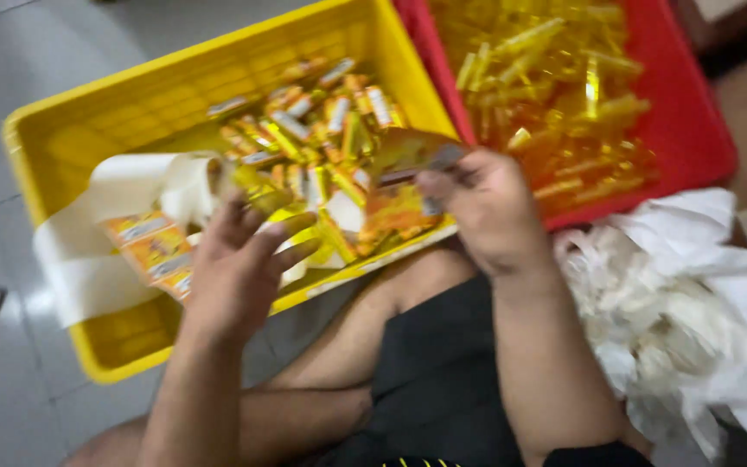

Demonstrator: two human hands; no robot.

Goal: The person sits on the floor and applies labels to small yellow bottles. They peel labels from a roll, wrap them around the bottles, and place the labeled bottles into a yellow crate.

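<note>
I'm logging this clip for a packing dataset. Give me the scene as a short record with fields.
left hand: open, fingers spread, over the yellow crate
right hand: pinching a small flat packet
yellow crate contents: small orange-yellow packets, white backing strip
red crate: clear yellow tubes
beside right arm: white plastic bags
image: motion-blurred

L hand [239, 264]: open, palm down, fingers spread, forearm reaching fwd from lower left. R hand [482, 207]: fingers curled, thumb and fingertips pinched together, wrist bent, forearm upright. Bare knees folded below both arms.
</note>
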